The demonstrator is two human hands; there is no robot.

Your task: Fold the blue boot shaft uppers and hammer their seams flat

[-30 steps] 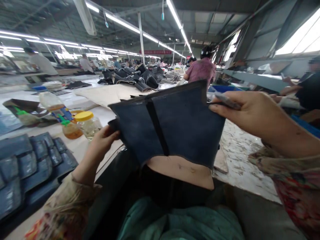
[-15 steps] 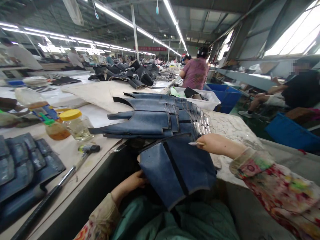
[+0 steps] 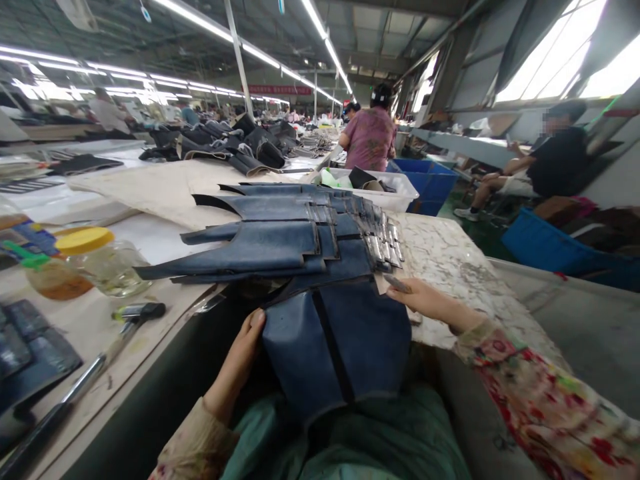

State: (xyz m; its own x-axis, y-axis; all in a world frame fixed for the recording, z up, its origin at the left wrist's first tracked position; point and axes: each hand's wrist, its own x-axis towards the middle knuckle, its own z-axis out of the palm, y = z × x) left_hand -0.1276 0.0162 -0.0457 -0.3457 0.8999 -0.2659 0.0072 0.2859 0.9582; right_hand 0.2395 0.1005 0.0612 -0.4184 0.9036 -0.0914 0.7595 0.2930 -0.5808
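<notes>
Blue panel (image 3: 367, 340) spans from near the bench's (image 3: 445, 263) near edge down to the green cloth (image 3: 390, 437) over the lap, likely so the lap props it. The left hand (image 3: 240, 360) has a pinched grip on its left edge, seemingly steadying it; the right hand's fingers close round a slim tool (image 3: 399, 285) by the far right corner; whether they also hold the panel, I cannot tell. Overlapping blue pieces (image 3: 280, 247) lie just beyond, perhaps fanned to expose edges. The pale bench looks scuffed; strip lights (image 3: 220, 33) line the workshop.

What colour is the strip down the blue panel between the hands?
The strip is black; the head view shows it best.
</notes>
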